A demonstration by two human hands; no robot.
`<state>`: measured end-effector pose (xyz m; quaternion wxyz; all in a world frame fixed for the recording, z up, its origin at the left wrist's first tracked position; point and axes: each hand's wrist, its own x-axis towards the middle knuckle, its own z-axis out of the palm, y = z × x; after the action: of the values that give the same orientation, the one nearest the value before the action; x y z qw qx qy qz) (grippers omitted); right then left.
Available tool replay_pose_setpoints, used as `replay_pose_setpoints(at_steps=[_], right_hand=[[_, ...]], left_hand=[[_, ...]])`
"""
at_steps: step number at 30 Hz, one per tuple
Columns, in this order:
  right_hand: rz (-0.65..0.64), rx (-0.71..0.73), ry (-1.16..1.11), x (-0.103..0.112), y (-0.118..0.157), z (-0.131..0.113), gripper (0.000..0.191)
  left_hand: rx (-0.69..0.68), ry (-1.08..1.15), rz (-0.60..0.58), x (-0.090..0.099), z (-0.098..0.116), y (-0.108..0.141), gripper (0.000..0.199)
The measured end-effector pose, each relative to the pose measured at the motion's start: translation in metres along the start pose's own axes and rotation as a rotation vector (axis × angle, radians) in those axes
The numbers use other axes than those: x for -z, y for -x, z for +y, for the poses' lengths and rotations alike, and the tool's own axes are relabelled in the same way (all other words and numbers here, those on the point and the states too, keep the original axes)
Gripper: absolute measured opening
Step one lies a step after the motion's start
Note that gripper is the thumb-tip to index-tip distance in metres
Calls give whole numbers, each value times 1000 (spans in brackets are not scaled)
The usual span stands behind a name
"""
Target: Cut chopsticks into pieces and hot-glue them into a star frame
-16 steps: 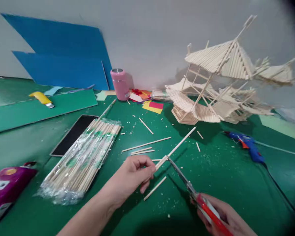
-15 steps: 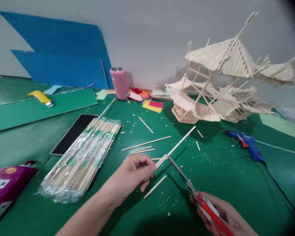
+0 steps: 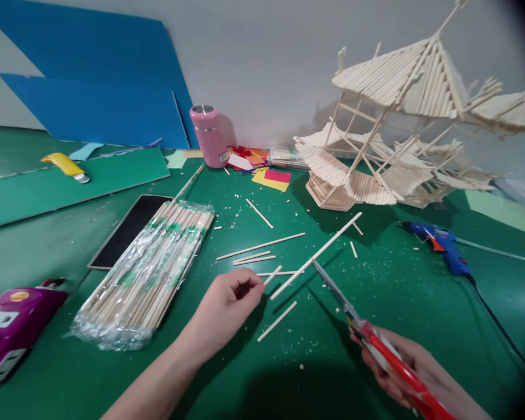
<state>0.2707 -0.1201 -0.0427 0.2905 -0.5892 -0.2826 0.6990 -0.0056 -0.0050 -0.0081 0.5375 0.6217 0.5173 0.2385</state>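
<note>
Nearest, the right hand [image 3: 413, 353] is wrapped round red-handled cutters [image 3: 387, 356], blades angled away from the fingers, presumably for a clear line to the long stick [image 3: 317, 255] beside their tip. The left hand [image 3: 227, 309] pinches a short stick [image 3: 273, 275] near one end, apparently leaving the other exposed. Loose stick pieces [image 3: 260, 247] crowd the table [image 3: 376, 286]; bagged sticks [image 3: 144, 274] limit room at left, a glue gun [image 3: 441, 242] at right. Farther back stands a stick model [image 3: 389, 76].

- I see a pink flask [image 3: 210, 140] standing near the wall [image 3: 266, 70]
- blue boards [image 3: 105, 111] leaning to its left
- a yellow cutter [image 3: 65, 165] on a green board [image 3: 129, 173]
- a purple socket block [image 3: 26, 318] at my left edge
</note>
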Motion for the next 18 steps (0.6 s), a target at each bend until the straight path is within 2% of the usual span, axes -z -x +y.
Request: replay_pose_setpoints(at_steps=[2,4,6,10,13,18], right_hand=[[-32,-58,-133,7,-1,0,51],[-50,-145,-239,14,-4,0,41],[-54,-218,-298,18,-6,0,39],[-30,-194,-322,18,-6,1,40],[-32,-139,-305,13,-2,1,37],[-18,-36,-259,8,6,0,38]], left_hand=[[-67,-204,36,-6,-7,4,19],[-110,-362,9,-15,-13,9,21],[-147,-518,-15,-25,-19,12,25],[-202,-751,-25,-35,-22,15,28],[-184,-764,-61,-32,-20,15,26],[-180,-598,-123,-15,-21,16,27]])
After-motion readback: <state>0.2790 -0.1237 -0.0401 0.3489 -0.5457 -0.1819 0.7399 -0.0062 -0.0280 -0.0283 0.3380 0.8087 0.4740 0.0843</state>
